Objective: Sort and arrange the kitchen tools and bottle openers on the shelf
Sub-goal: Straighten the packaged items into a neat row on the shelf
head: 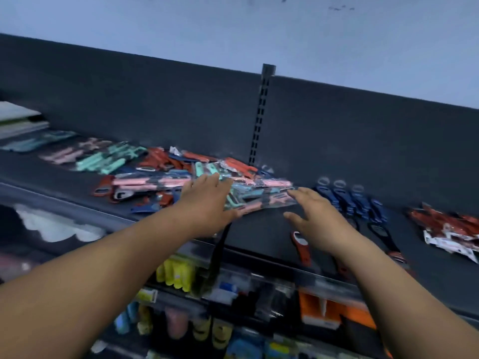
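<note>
A jumbled pile of pink, teal, red and blue packaged kitchen tools [166,182] lay on the dark shelf [259,229] under the spread left hand [207,203], the right hand [318,216] splayed beside a row of blue bottle openers [347,200].

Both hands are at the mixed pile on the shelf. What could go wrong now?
The loose pile reaches toward the edge of the shelf; sweeping it with the left hand may push packets off. The right hand is close to the row of blue openers and may disturb it. The red opener near the edge could be knocked down.
</note>
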Demonstrator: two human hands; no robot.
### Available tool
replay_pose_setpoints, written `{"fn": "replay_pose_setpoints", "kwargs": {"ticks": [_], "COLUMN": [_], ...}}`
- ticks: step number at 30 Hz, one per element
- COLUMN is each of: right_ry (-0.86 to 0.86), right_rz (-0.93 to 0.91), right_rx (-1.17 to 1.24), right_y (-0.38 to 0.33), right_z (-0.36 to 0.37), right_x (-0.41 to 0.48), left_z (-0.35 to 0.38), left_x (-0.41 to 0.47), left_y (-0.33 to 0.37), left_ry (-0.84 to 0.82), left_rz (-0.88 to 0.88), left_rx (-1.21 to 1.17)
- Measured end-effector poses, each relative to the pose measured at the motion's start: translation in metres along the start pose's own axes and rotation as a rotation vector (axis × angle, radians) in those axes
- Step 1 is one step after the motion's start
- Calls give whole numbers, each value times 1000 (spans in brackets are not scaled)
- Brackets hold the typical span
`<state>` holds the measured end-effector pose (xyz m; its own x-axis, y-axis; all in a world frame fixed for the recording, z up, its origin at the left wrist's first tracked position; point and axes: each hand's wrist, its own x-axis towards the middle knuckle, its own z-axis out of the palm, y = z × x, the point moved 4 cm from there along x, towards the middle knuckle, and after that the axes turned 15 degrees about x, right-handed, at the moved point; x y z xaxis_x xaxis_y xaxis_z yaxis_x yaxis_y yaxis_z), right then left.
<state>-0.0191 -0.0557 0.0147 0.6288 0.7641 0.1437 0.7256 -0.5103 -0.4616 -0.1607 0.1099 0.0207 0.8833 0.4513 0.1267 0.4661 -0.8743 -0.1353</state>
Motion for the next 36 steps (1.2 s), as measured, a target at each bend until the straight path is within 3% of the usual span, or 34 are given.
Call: {"fn": "replay_pose_setpoints", "kwargs": {"ticks": [11, 27, 32, 36], "right_ry": [-26, -51, -95, 19], "right_rz": [-21, 30, 146, 55], "right_rx": [22, -50, -175, -116], "right_y": [-50, -57, -52, -55], "right_z": [32, 78, 105, 102], "right_x": [51, 229, 247, 251], "left_z": [20, 45, 48, 55], "left_x": [-5, 100, 137, 175], "left_y": [-95, -173, -183, -186], "left_ry": [-41, -57, 6, -13], "left_rz": [-52, -203, -108, 6], "left_rx": [-53, -104, -136, -132]}}
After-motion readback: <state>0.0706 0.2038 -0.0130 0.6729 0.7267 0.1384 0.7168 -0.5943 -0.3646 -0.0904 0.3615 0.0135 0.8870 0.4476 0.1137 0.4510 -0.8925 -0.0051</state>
